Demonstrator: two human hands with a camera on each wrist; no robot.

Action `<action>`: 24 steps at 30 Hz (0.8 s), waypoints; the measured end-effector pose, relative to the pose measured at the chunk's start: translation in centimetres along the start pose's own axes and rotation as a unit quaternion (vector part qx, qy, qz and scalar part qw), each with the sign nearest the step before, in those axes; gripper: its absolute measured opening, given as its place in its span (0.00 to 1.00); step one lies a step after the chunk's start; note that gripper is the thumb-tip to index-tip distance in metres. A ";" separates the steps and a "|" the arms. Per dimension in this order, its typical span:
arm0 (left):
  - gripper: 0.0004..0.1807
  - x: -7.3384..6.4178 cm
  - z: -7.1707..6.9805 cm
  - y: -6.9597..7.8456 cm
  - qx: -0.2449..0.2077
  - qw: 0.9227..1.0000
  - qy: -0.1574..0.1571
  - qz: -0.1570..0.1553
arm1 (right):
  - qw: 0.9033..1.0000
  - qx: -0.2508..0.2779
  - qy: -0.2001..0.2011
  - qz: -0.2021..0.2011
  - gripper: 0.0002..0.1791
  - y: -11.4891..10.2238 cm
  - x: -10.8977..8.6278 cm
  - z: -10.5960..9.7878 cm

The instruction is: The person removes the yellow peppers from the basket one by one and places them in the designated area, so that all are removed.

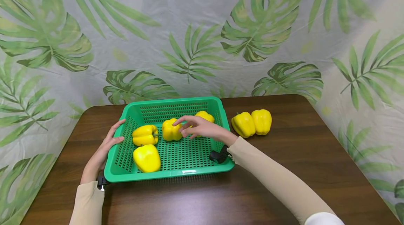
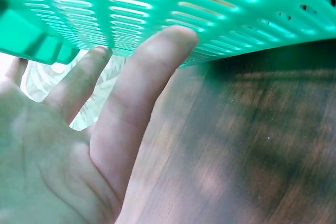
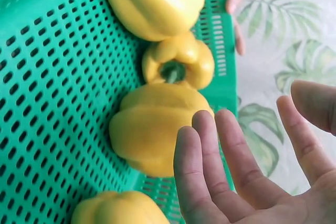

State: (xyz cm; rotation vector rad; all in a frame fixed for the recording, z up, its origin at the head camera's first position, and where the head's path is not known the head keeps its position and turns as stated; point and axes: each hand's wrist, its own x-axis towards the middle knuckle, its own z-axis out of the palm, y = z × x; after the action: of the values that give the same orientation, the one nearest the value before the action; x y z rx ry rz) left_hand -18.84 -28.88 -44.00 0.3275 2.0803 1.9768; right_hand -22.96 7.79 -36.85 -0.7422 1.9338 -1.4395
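A green slotted plastic basket [image 1: 176, 174] rests on the table with several yellow bell peppers in it. At its left side my left hand [image 1: 105, 147] touches the wall and rim; in the left wrist view its fingers [image 2: 137, 93] look straight against the slotted wall. Over the basket hovers my right hand [image 1: 197, 126], fingers relaxed and holding nothing. It is nearest the middle bell pepper [image 1: 171, 130] and partly covers the right bell pepper [image 1: 205, 116]. Two more peppers, a sideways one [image 1: 145, 135] and a paler one [image 1: 147, 158], lie at the basket's left end.
Two yellow bell peppers, one on the left [image 1: 243, 124] and one on the right [image 1: 261, 121], sit touching each other on the dark wooden table [image 1: 300, 154], right of the basket. A leaf-patterned cloth [image 1: 195, 18] hangs behind the table.
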 end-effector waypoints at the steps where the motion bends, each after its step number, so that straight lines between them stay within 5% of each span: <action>1: 0.31 0.0 0.0 0.0 0.000 1.000 0.000 0.000 | 1.000 -0.001 -0.004 0.000 0.22 0.0 0.2 0.2; 24: 0.31 0.0 0.1 0.0 0.000 1.000 0.000 -0.001 | 0.992 -0.045 -0.115 0.015 0.25 0.5 3.8 3.8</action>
State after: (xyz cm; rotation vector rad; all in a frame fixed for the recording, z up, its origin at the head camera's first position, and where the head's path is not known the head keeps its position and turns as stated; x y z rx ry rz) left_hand -18.82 -28.81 -43.98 0.3252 2.0794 1.9767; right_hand -22.63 2.73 -38.68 -0.8758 1.8319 -1.1967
